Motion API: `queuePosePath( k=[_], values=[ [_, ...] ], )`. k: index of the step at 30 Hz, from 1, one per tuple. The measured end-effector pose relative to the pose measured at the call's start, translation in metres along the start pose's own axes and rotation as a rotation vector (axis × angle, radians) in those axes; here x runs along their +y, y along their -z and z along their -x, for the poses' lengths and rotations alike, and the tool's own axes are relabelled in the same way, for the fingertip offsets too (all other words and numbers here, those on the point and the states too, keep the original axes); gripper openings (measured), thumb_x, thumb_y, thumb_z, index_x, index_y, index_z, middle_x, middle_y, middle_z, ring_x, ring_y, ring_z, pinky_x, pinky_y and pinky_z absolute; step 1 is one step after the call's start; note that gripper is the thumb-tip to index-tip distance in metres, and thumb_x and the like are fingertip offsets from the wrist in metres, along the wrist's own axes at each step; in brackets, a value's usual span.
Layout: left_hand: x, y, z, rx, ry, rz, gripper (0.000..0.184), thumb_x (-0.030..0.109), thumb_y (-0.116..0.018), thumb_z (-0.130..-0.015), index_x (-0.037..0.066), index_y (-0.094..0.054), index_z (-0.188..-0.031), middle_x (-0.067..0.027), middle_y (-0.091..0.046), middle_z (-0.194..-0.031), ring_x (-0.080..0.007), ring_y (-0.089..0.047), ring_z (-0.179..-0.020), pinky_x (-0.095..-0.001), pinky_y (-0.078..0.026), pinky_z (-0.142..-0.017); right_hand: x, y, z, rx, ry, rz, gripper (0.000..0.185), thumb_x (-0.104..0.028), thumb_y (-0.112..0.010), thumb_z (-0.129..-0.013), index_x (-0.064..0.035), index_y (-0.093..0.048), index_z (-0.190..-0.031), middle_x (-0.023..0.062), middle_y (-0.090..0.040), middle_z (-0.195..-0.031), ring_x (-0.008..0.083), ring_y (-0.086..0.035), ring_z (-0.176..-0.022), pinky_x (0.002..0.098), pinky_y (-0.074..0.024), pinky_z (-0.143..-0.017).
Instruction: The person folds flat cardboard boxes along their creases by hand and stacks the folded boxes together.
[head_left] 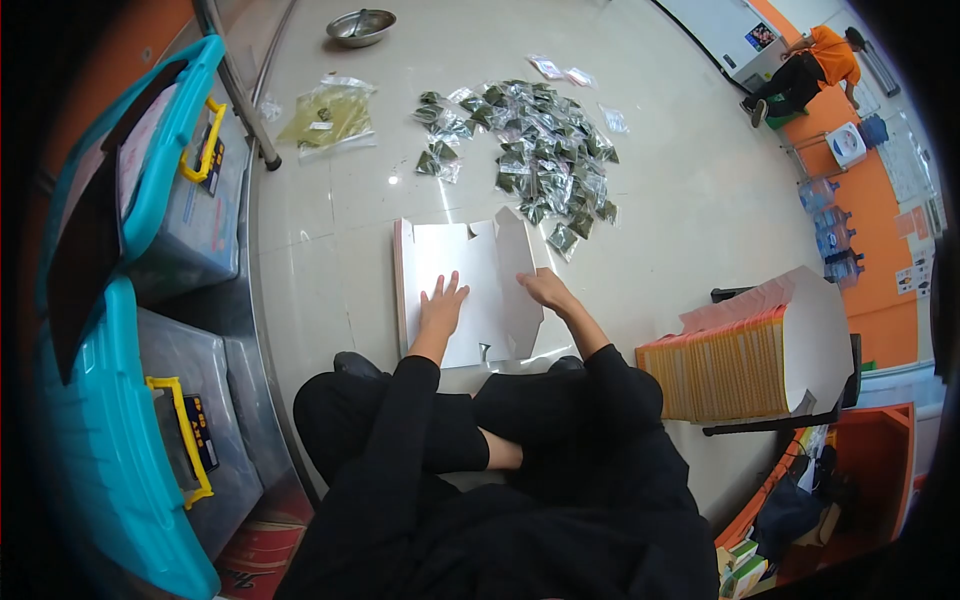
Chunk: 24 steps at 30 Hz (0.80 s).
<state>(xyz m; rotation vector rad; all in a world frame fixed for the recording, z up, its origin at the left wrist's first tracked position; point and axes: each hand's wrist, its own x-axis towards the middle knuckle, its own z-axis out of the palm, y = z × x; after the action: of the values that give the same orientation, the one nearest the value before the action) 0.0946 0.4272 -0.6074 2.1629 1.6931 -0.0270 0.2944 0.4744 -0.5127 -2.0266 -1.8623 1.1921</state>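
Note:
On the floor in front of my crossed legs lies a white cardboard box (455, 290), partly unfolded, with its inner side up. My left hand (440, 305) rests on its white panel with the fingers spread. At the right edge, my right hand (545, 288) pinches the raised side flap (515, 275) of the box. Beyond the box is a large pile of small clear packets (550, 150) with dark green, partly triangular contents. What they contain exactly I cannot make out.
A yellowish plastic bag (335, 115) and a metal bowl (361, 28) sit farther off. Stacked flat cardboard (715, 365) stands to my right. Teal-lidded plastic bins (190, 200) line the left. A person in orange (825, 60) bends at the far right.

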Motion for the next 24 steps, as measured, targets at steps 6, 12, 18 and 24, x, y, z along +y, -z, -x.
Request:
queuePosePath(
  k=[6,12,18,24],
  values=[
    [0.000,0.003,0.001,-0.033,0.009,0.014,0.052,0.004,-0.044,-0.082,0.025,-0.035,-0.128,-0.0007,-0.013,-0.144,-0.0249,-0.019,-0.131,-0.0525,-0.030,-0.097,-0.029,-0.010,0.010,-0.093,-0.026,-0.010,0.039,-0.034,-0.051,-0.076,0.0022,-0.062,-0.083,0.0230,-0.061,-0.079,0.0344,-0.060,-0.079,0.0389,-0.0448,-0.073],
    [0.001,0.004,0.000,-0.058,0.026,0.013,0.054,0.005,-0.043,-0.082,0.028,-0.033,-0.130,-0.0004,-0.011,-0.144,-0.0238,-0.017,-0.131,-0.0512,-0.028,-0.098,-0.057,-0.024,0.025,-0.108,0.045,0.202,0.039,-0.034,-0.050,-0.075,0.0003,-0.063,-0.086,0.0212,-0.061,-0.079,0.0344,-0.059,-0.079,0.0390,-0.0437,-0.073],
    [-0.004,0.009,0.001,-0.162,-0.002,-0.065,0.056,0.010,-0.040,-0.085,0.032,-0.025,-0.134,0.0013,-0.003,-0.146,-0.0211,-0.011,-0.133,-0.0451,-0.018,-0.105,-0.071,-0.032,0.022,-0.099,0.088,0.234,0.042,-0.036,-0.049,-0.073,0.0030,-0.063,-0.079,0.0224,-0.061,-0.076,0.0366,-0.059,-0.077,0.0402,-0.0449,-0.072],
    [-0.010,0.007,0.002,-0.159,-0.043,-0.017,0.070,0.004,-0.055,-0.074,0.023,-0.025,-0.134,-0.0026,0.000,-0.145,-0.0259,-0.007,-0.133,-0.0451,-0.021,-0.104,-0.093,-0.040,0.018,-0.083,0.097,0.174,0.042,-0.035,-0.051,-0.070,0.0057,-0.062,-0.075,0.0247,-0.059,-0.073,0.0362,-0.059,-0.074,0.0393,-0.0447,-0.069]
  ],
)
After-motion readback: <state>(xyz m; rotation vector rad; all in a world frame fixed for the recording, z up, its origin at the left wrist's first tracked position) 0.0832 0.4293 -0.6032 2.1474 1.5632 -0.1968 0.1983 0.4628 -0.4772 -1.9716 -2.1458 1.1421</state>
